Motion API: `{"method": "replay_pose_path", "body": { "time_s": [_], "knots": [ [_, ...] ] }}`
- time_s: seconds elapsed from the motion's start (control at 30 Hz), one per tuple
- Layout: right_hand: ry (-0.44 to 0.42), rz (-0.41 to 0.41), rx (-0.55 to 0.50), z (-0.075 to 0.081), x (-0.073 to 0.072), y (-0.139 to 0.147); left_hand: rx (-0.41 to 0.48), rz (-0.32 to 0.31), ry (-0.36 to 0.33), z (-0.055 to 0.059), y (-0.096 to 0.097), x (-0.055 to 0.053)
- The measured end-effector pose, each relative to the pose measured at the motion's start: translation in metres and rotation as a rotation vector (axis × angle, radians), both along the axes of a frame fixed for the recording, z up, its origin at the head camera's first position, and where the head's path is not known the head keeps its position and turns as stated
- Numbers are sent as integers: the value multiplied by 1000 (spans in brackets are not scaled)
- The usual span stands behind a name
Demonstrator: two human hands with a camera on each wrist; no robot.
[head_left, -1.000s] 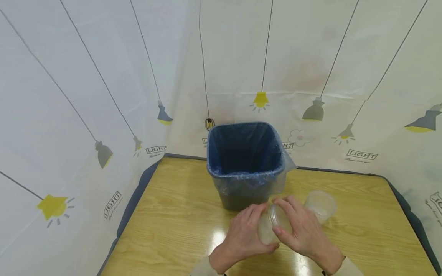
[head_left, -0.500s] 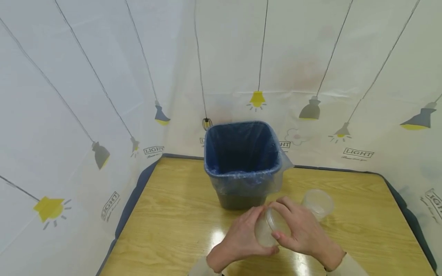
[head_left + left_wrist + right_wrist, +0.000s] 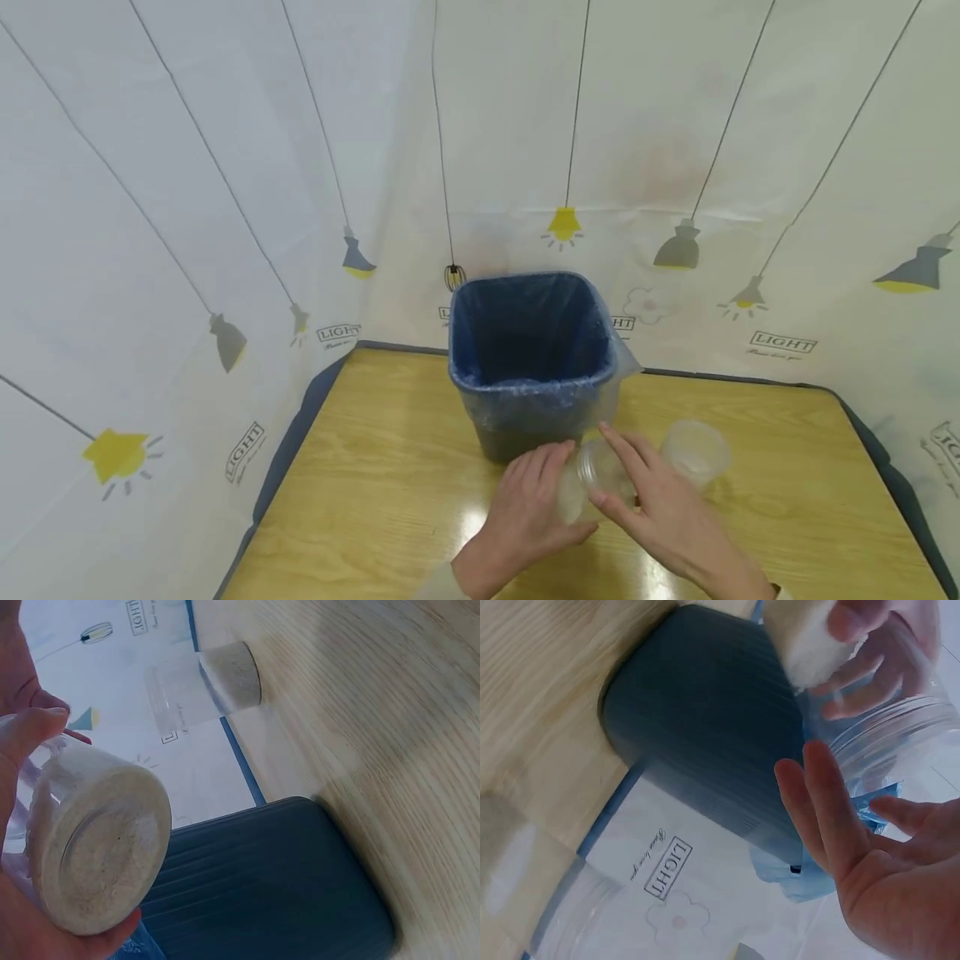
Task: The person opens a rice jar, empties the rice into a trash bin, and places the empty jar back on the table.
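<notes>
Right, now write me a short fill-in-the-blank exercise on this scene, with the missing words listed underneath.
The person's ____ hand grips a transparent jar. In the head view, a second jar stands to the ____ of the wastebasket. The boxed word printed on the white backdrop is ____.

Missing words: left; right; LIGHT.
</notes>
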State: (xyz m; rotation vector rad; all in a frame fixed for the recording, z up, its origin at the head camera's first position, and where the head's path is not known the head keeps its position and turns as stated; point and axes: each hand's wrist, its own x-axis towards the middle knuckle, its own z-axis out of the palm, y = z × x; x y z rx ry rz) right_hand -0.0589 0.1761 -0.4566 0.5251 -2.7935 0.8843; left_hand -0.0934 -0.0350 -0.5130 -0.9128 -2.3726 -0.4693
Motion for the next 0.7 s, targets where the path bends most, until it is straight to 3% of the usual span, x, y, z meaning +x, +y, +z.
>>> {"method": "replay_pose_path", "body": {
  "time_s": [0.1, 0.23, 0.43, 0.7],
  "knots": [
    [-123, -39, -88, 3, 2, -5, -14, 10, 33, -3, -1, 1],
    [-161, -18, -206, 3, 1, -7, -28, 2, 31, -2, 0, 1],
    [-61, 57, -228, -2, -1, -3, -35, -38, -11, 3, -2, 0],
    [26, 172, -219, -6, -1, 4, -47, -133, -148, 11, -8, -5]
  ]
}}
